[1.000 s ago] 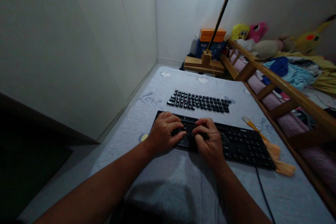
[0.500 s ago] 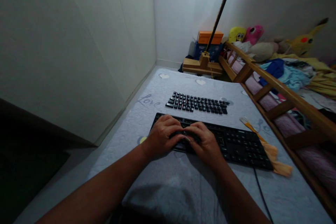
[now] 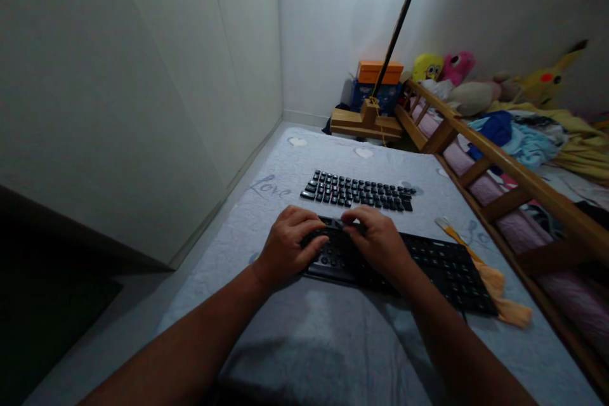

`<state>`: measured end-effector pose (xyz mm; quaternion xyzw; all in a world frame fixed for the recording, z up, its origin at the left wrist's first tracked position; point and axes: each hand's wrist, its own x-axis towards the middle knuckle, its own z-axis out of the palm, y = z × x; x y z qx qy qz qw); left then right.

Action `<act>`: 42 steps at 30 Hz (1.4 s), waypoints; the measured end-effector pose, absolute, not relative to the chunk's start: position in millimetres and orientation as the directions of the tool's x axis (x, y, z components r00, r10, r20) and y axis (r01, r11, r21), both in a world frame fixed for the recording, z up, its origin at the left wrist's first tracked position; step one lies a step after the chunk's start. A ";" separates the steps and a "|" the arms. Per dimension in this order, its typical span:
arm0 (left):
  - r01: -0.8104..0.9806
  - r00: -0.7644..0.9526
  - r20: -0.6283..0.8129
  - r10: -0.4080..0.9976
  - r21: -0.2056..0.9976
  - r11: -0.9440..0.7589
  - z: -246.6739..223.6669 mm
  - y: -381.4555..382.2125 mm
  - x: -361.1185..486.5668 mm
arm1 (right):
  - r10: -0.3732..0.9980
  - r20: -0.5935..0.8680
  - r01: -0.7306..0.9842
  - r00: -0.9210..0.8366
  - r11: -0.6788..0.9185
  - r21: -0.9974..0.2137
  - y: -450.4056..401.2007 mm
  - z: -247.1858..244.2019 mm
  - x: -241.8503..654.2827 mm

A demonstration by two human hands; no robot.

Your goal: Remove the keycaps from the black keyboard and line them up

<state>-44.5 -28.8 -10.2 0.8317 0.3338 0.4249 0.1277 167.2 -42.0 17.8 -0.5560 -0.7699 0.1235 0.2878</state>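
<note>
A black keyboard (image 3: pixel 440 260) lies across the padded cloth, its left part bare of keycaps where it shows between my hands. My left hand (image 3: pixel 290 241) is over its left end, fingers bent and thumb lying on the keyboard face, gripping it. Near the top edge my right hand (image 3: pixel 380 241) has its thumb and index finger pinched close together. Whatever is between those fingertips is too small to tell. Beyond the keyboard, loose black keycaps (image 3: pixel 356 190) are laid out in rows.
A brush (image 3: pixel 451 230) with a yellow handle and an orange cloth (image 3: pixel 497 285) lie by the keyboard's right end. A wooden bed rail (image 3: pixel 504 158) runs along the right, a white cabinet (image 3: pixel 190 76) along the left. A lamp pole (image 3: pixel 397 32) on a wooden base stands behind.
My hands have drawn apart from where their fingertips met over the keyboard. The right hand has moved up toward the top edge, and the keyboard's left part now shows between them.
</note>
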 end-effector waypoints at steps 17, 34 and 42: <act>0.521 0.260 0.645 0.718 0.533 -0.667 -17.6 -17.1 -55.7 | 0.992 0.092 0.972 0.083 -0.060 -0.227 27.1 -18.8 200.3; 0.497 0.302 0.627 0.718 0.539 -0.680 -17.6 -16.9 -55.8 | 0.991 0.084 0.983 0.100 -0.085 -0.160 29.6 -22.0 198.7; 0.496 0.318 0.619 0.718 0.536 -0.683 -19.4 -16.7 -55.7 | 0.991 0.093 0.985 0.093 -0.078 -0.152 28.4 -21.0 197.4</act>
